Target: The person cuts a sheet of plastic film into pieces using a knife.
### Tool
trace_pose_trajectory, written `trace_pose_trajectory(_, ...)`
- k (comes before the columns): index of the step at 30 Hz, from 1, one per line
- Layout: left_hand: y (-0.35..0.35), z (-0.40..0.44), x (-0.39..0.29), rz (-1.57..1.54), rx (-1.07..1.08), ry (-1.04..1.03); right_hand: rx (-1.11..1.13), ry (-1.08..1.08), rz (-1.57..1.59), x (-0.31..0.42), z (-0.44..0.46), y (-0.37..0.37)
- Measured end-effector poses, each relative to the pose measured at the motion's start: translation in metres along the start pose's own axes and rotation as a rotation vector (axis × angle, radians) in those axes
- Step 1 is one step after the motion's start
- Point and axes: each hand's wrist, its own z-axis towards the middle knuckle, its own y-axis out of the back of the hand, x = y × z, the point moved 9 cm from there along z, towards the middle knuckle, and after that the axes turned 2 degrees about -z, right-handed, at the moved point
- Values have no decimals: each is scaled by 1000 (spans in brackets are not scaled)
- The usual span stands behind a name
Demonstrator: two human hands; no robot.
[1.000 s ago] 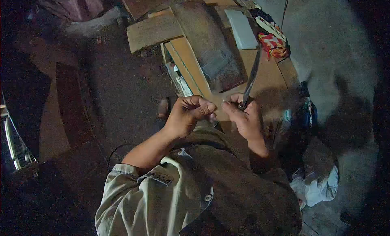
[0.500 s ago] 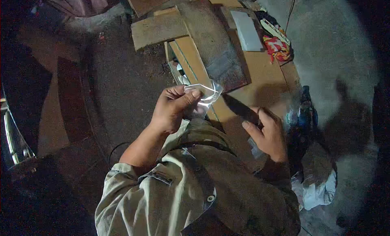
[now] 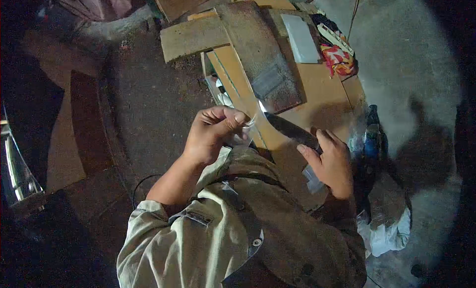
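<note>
My left hand (image 3: 213, 132) is closed, thumb against fingers, pinching a small piece of clear plastic (image 3: 252, 123). Only a thin, shiny edge of the plastic shows beyond the fingertips. My right hand (image 3: 328, 161) is wrapped round a knife, and its dark blade (image 3: 290, 130) points up and left toward the left hand. A bright glint sits near the blade's tip, a short way from the plastic. The knife's handle is hidden in the palm. Both hands are held above my lap.
Flat brown boards (image 3: 196, 37) and a dark worn board (image 3: 265, 45) lie ahead on the floor. A white rectangular piece (image 3: 301, 38) rests on them, beside a red and yellow wrapper (image 3: 339, 60). To the right are a dark bottle-like object (image 3: 372, 134) and a white bag (image 3: 391, 236).
The clear plastic, spread wide beyond my left fingers before, now shows only as a narrow edge. The knife's tip has moved up and left, and light now glints near it.
</note>
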Motion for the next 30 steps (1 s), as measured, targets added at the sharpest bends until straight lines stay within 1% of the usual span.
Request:
trace_pose_trajectory(2,-3,-1,0,75,25,-49,62,-7,-49,0,2,-5)
trace_pose_trajectory(4,-8,-2,2,132,50,-40,59,-17,-37,1,4,-8)
trace_pose_trajectory(6,-14,-3,7,281,74,-25,56,-27,-26,0,6,-13)
trace_pose_trajectory(7,-16,-5,11,238,100,24,47,-5,-34,0,6,-15)
trace_pose_trajectory(10,-29,-6,14,266,153,31,59,4,-46,3,10,-21)
trace_pose_trajectory(12,-28,-6,18,315,153,31,82,-10,-52,4,12,-26)
trace_pose_trajectory(14,-27,-6,25,314,153,79,77,34,-8,10,13,-28)
trace_pose_trajectory(15,-27,-6,26,377,176,67,126,42,15,13,15,-30)
trace_pose_trajectory(20,-36,-10,28,389,242,81,176,72,-1,20,17,-38)
trace_pose_trajectory(22,-44,-11,21,419,306,17,198,74,24,19,18,-42)
trace_pose_trajectory(26,-39,-14,17,448,305,53,226,35,-29,12,20,-35)
trace_pose_trajectory(28,-32,-18,29,479,341,263,25,-52,-105,-14,24,-17)
trace_pose_trajectory(29,-33,-16,30,396,394,133,-57,-150,-86,-24,22,-5)
trace_pose_trajectory(30,-31,-15,36,396,389,129,-56,-144,-85,-28,24,-5)
